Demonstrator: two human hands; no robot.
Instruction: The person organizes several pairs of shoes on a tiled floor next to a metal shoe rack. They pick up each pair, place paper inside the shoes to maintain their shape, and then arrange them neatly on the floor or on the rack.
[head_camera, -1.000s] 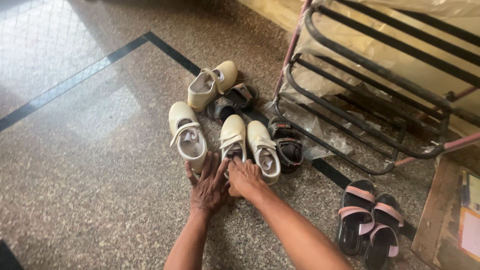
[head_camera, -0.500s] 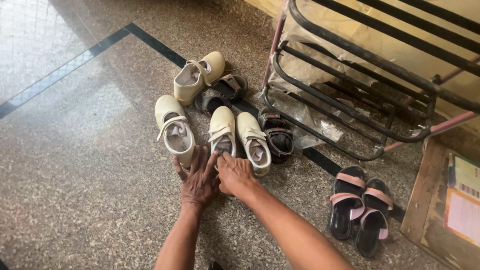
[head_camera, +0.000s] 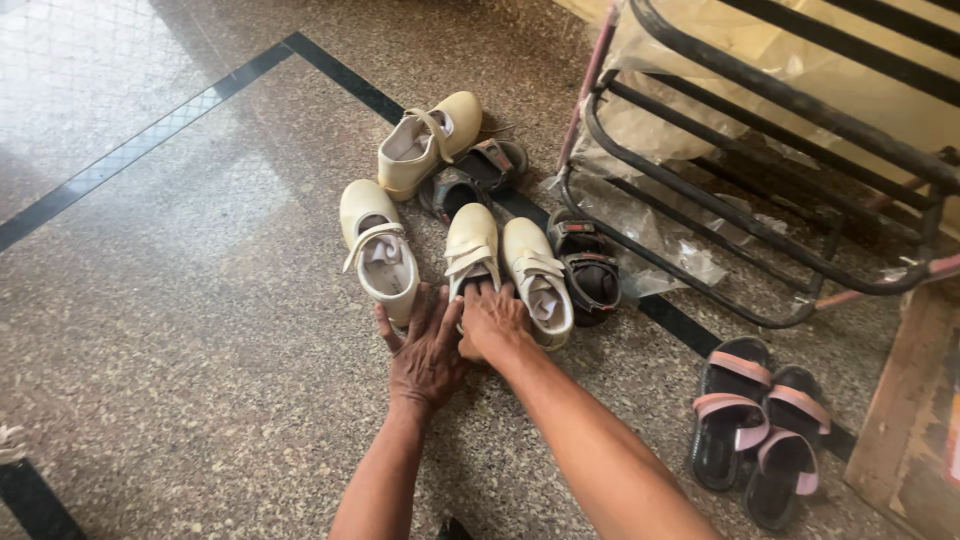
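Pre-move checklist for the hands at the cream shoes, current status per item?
1. Right hand on the heel end of the middle cream shoe: ok, fingers reach over its opening.
2. Left hand flat on the floor between that shoe and the left cream shoe: ok, fingers spread.
3. Firm grasp on the middle shoe: cannot tell, fingertips hide the contact.
4. Neighbouring cream shoe apart from the held one: not ok, the two lie side by side, touching or nearly so.
5. Black sandal beside that pair: not ok, close against it.
6. Shoe rack tiers free: ok, only plastic sheet shows.
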